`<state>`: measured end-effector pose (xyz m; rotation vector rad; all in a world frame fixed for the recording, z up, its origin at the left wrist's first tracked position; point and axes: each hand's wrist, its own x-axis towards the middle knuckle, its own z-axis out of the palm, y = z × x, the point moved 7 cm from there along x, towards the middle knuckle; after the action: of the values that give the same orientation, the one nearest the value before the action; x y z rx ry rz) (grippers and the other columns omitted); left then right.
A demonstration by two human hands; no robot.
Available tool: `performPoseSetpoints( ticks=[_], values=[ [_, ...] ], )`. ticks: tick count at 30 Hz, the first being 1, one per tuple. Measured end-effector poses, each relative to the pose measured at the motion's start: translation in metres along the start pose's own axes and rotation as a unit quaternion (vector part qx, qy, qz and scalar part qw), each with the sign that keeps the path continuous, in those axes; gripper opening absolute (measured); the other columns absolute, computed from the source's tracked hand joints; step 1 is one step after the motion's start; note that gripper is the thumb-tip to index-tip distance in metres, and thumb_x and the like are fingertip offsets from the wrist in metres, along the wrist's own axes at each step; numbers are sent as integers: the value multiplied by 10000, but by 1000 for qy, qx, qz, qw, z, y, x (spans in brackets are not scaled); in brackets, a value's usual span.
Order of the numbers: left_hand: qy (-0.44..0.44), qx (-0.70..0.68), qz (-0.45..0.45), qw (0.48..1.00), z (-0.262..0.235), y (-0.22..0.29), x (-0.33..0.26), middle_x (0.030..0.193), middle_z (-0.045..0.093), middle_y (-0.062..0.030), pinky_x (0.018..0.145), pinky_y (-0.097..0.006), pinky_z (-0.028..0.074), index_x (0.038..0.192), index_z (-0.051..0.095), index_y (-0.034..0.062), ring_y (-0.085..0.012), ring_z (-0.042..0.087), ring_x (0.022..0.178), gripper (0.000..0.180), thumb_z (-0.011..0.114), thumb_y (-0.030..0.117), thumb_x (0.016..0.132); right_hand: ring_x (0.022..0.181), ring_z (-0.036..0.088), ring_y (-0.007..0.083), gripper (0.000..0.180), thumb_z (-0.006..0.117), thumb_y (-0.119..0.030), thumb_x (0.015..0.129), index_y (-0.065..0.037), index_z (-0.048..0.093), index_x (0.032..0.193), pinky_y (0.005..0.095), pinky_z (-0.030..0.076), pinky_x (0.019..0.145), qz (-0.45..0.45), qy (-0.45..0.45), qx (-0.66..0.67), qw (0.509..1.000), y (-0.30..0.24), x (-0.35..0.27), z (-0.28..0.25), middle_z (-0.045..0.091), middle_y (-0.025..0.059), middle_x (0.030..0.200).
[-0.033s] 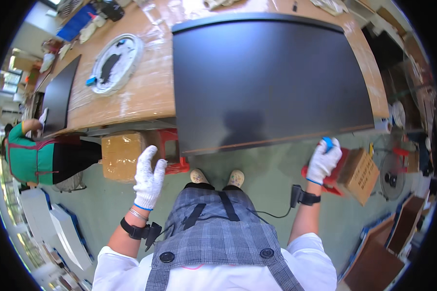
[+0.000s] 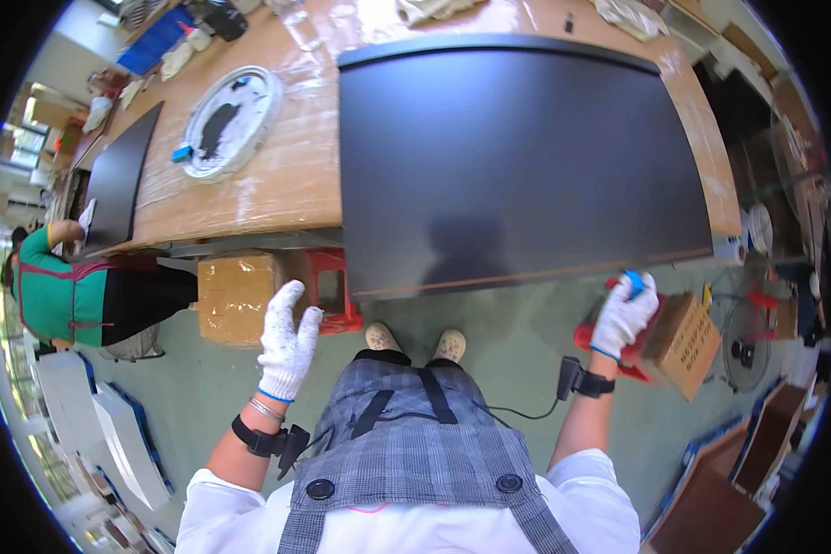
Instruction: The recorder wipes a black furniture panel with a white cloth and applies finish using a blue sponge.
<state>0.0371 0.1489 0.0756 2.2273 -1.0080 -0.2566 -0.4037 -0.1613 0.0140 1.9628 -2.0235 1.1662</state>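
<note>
A large flat dark panel (image 2: 526,157) lies on the table in front of me, its near side jutting past the table edge. A thin orange-brown line runs along that near edge. My right hand (image 2: 625,319), in a white glove, grips a small blue block (image 2: 633,283), perhaps a sponge, just below the panel's near edge at the right. Whether the block touches the edge I cannot tell. My left hand (image 2: 288,342), gloved and marked with dark specks, hovers below the table edge, fingers apart, holding nothing.
On the wrapped table (image 2: 295,175) stands a round white tray (image 2: 266,115) smeared with black, another blue block (image 2: 183,153) on its rim. A co-worker in green (image 2: 74,295) touches another dark panel (image 2: 120,185). Cardboard boxes (image 2: 235,300) and red stools (image 2: 328,286) stand below.
My right hand has shifted slightly right and nearer to me, still gripping the blue block. The whole view has moved a little; the left hand stays open.
</note>
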Motion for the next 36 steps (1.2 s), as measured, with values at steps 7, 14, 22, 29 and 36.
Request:
performPoseSetpoints(
  ticks=[7, 14, 22, 29, 36],
  values=[
    [25, -20, -43, 999, -17, -37, 5, 1261, 578, -181, 1027, -397, 427, 1269, 547, 6, -328, 551, 1174, 442, 682, 181, 886, 825, 576, 86, 348, 618, -134, 943, -33, 538, 1266, 222, 493, 650, 231, -304, 451, 807, -125, -13, 54, 620, 47, 1049],
    [14, -57, -59, 997, -23, -75, 48, 1267, 579, -159, 1016, -399, 431, 1274, 549, 27, -316, 549, 1176, 447, 671, 235, 897, 1023, 614, 228, 450, 554, -99, 955, 31, 404, 1359, 354, 540, 903, 287, -566, 605, 481, -367, -91, 109, 549, 164, 1222],
    [99, -23, -149, 984, -81, -155, 31, 1247, 591, -173, 1015, -410, 437, 1263, 566, 26, -334, 556, 1170, 412, 638, 243, 921, 752, 584, 162, 416, 565, -156, 945, -22, 478, 1330, 288, 482, 673, 232, -608, 612, 450, -496, -109, 193, 633, 132, 1057],
    [106, -80, -301, 944, -83, -205, -19, 1269, 575, -198, 1054, -408, 397, 1263, 555, -19, -335, 526, 1212, 425, 624, 236, 929, 891, 636, 257, 468, 688, -244, 865, -24, 543, 1252, 359, 505, 807, -147, -428, 254, 855, -564, -107, 253, 657, 152, 1019],
    [114, -98, -315, 937, -79, -216, -23, 1264, 577, -199, 1049, -402, 404, 1264, 556, -15, -335, 535, 1204, 425, 633, 229, 925, 1106, 555, 378, 483, 745, -319, 803, -57, 572, 1170, 434, 440, 947, -279, -394, 145, 864, -604, -137, 269, 595, 208, 1164]
  ],
)
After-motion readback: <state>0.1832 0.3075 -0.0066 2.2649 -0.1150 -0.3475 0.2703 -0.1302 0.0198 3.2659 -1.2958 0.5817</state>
